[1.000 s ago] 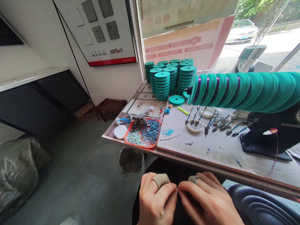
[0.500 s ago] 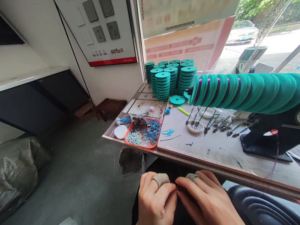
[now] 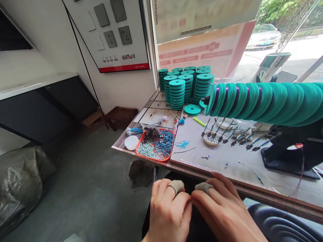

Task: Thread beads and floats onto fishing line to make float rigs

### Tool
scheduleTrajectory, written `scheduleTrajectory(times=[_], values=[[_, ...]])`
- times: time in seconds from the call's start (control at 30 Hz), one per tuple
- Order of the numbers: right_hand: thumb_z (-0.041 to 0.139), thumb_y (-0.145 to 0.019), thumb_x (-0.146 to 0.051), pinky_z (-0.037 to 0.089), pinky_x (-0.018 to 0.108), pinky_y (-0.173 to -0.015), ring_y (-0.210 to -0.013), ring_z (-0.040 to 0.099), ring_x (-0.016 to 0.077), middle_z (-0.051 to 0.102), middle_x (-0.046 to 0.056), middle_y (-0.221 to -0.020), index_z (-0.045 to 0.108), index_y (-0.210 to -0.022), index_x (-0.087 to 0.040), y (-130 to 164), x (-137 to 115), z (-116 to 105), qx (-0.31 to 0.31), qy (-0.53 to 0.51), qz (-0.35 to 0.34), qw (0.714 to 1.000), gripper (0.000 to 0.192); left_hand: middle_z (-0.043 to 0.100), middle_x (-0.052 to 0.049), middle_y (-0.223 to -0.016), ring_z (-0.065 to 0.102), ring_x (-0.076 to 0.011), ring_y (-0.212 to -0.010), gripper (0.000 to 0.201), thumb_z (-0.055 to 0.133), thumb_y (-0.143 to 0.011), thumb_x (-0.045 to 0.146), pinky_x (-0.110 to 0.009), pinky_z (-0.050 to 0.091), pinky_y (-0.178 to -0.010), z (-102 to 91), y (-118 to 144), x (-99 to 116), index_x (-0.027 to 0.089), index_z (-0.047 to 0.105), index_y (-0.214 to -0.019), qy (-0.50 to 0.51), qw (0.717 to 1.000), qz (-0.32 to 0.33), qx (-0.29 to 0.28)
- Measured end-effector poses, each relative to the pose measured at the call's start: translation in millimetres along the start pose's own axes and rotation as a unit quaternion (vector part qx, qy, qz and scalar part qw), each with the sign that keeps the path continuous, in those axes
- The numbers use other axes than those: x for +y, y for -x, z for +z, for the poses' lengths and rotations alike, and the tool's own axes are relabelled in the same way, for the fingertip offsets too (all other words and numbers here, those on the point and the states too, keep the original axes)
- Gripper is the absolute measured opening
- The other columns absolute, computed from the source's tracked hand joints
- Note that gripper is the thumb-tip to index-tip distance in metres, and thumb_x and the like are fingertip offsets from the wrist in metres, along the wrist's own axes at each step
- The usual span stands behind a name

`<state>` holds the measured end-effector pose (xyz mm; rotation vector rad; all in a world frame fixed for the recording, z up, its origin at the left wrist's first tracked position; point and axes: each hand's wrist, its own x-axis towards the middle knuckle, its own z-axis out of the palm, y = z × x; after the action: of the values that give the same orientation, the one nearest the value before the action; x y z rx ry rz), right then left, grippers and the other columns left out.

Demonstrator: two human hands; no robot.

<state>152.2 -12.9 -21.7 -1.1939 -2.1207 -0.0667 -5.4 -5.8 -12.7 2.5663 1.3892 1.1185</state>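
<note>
My left hand [image 3: 170,208] and my right hand [image 3: 222,205] meet fingertip to fingertip below the table's front edge, over my dark lap. Both have thumb and index finger pinched together. Whatever lies between the fingertips is hidden or too fine to make out. A pale cloth wrap [image 3: 177,186] circles a left finger, and a similar wrap [image 3: 204,188] sits on a right finger. Beyond the hands, the table holds an orange-red tray [image 3: 153,158] of blue-and-black springy pieces, pale green tubes and small silvery bits.
A row of teal foam spools [image 3: 252,102] on a black stand [image 3: 290,164] juts over the table's right side, with dark-ended lines hanging below. Stacked teal spools [image 3: 177,94] stand behind. A dish of beads [image 3: 211,138], a white round lid [image 3: 131,143] and a yellow-green stick [image 3: 199,121] lie around.
The view has shifted slightly. My hands have risen a little, and the right fingers have tilted, with the wraps more exposed. The fingertips stay close together.
</note>
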Motion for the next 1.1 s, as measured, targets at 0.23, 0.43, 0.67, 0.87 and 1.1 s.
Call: scheduleTrajectory(times=[0.23, 0.43, 0.67, 0.87, 1.1], values=[[0.037, -0.094, -0.021, 0.027, 0.047, -0.104, -0.091, 0.057, 0.0191, 0.062, -0.002, -0.067, 0.058, -0.078, -0.024, -0.5, 10.3, -0.9, 0.018, -0.062, 0.027, 0.998, 0.027, 0.065, -0.002, -0.07, 0.055, -0.0184, -0.07, 0.011, 0.061, -0.076, 0.012, -0.033, 0.043, -0.068, -2.1, -7.6, 2.0, 0.019, 0.064, -0.069, -0.006, 1.0, -0.001, -0.008], [0.035, -0.094, -0.017, 0.029, 0.045, -0.103, -0.083, 0.057, 0.0185, 0.057, -0.002, -0.061, 0.058, -0.076, -0.023, -3.9, 12.0, -3.2, -0.03, -0.041, -0.01, 0.999, 0.03, 0.066, -0.003, -0.071, 0.054, -0.0192, -0.07, 0.012, 0.059, -0.077, 0.011, -0.035, 0.042, -0.067, -0.4, -12.5, 3.3, 0.018, 0.063, -0.069, -0.016, 0.999, 0.022, -0.033], [0.047, -0.091, -0.02, 0.033, 0.043, -0.098, -0.078, 0.057, 0.0175, 0.059, -0.005, -0.061, 0.058, -0.076, -0.024, -3.2, 14.8, -1.7, 0.021, -0.109, 0.035, 0.993, 0.019, 0.062, -0.001, -0.065, 0.055, -0.0201, -0.068, 0.019, 0.077, -0.061, 0.008, -0.034, 0.044, -0.062, -3.2, -22.2, 2.4, 0.018, 0.06, -0.065, 0.011, 0.998, -0.014, -0.062], [0.051, -0.088, -0.015, 0.031, 0.043, -0.097, -0.075, 0.058, 0.0179, 0.064, -0.005, -0.068, 0.057, -0.083, -0.024, -0.3, 18.3, -2.0, 0.021, -0.128, 0.032, 0.991, 0.011, 0.064, -0.003, -0.075, 0.058, -0.0212, -0.074, 0.026, 0.08, -0.06, 0.014, -0.033, 0.05, -0.064, -20.8, -20.8, -11.3, 0.021, 0.067, -0.082, 0.063, 0.985, -0.092, -0.128], [0.055, -0.086, -0.018, 0.036, 0.04, -0.095, -0.076, 0.059, 0.0176, 0.064, -0.003, -0.069, 0.056, -0.095, -0.022, -9.2, 14.9, -0.2, 0.011, -0.13, -0.013, 0.991, 0.01, 0.063, -0.003, -0.074, 0.056, -0.0198, -0.076, 0.01, 0.062, -0.078, 0.013, -0.033, 0.046, -0.069, -27.1, -17.4, -11.8, 0.018, 0.064, -0.071, 0.103, 0.976, -0.12, -0.152]])
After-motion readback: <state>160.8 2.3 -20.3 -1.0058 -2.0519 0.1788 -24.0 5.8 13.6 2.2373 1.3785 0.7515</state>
